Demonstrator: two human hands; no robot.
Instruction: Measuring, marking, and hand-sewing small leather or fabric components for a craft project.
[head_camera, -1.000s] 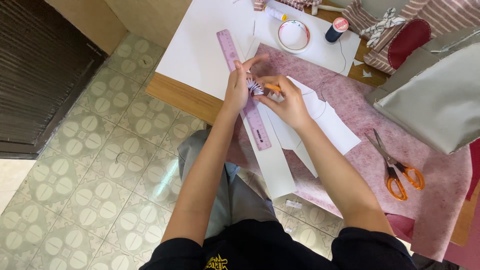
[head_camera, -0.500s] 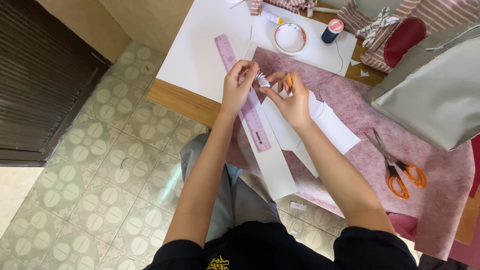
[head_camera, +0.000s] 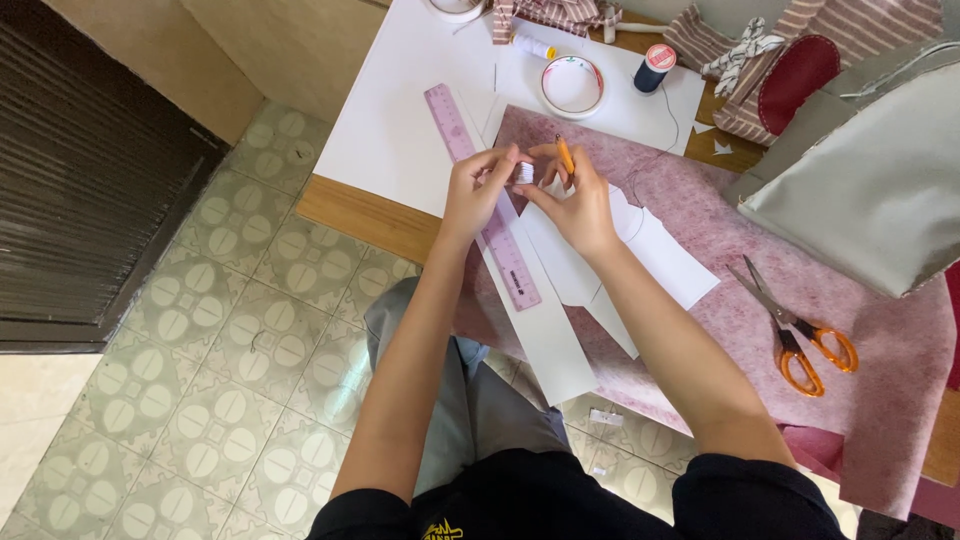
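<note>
while raised just above the pink fabric (head_camera: 700, 250), left hand (head_camera: 475, 190) closed, fingertips pinching a small white ridged object (head_camera: 523, 173), perhaps a spool or cap, too small to tell. right hand (head_camera: 575, 195) closed too, touching the same white object from the other side, with an orange pencil (head_camera: 565, 155) gripped upright between its fingers. directly beneath the hands, a pink ruler (head_camera: 485, 215) lying diagonally, alongside white paper pattern pieces (head_camera: 650, 250) spread on the fabric. orange-handled scissors (head_camera: 800, 335) lying open on the fabric, well apart to the right. farther up the white tabletop (head_camera: 390, 130), a roll of tape (head_camera: 572, 87) next to a dark thread spool (head_camera: 655, 68). grey fabric (head_camera: 870, 190) piled at right; patterned tile floor (head_camera: 190, 380) below.
</note>
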